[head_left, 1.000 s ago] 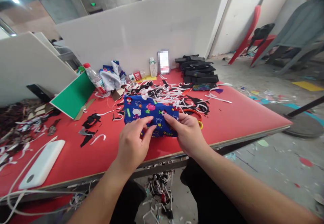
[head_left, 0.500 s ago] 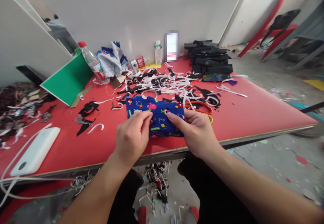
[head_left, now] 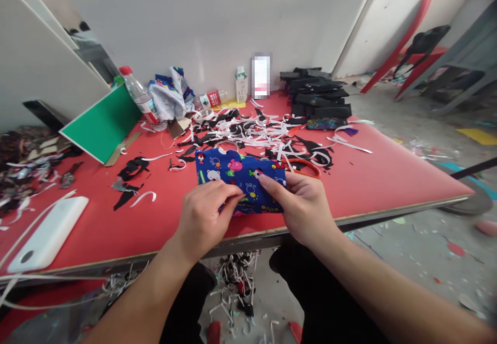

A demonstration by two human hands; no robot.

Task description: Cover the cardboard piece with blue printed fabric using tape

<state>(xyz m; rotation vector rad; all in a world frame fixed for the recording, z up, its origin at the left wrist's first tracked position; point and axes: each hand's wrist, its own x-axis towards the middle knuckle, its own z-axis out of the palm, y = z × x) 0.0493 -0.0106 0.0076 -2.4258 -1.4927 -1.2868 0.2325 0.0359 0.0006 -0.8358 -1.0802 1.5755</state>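
A flat, roughly rectangular piece of blue cloth [head_left: 236,178], printed with cartoon animals and paw marks, is held up over the table's front edge. Gripping its right end is my right hand [head_left: 305,201], thumb on the front face and fingers behind. My left hand [head_left: 207,214] is closed in a pinch at the cloth's lower middle. Whatever is between those fingertips is hidden or too small to make out. Just beyond my right hand, orange-handled scissors [head_left: 306,165] lie partly covered.
White and black strips [head_left: 248,131] litter the red table [head_left: 388,178]. Behind them stand a bottle [head_left: 142,98], a carton-like bottle [head_left: 241,85], a lit phone [head_left: 261,74] and stacked black cloth pieces [head_left: 320,92]. A white power bank [head_left: 50,235] with cables lies left.
My left hand's pinch has moved right and down across the face of the cloth. My right hand keeps its grip on the right end. The view has shifted slightly.
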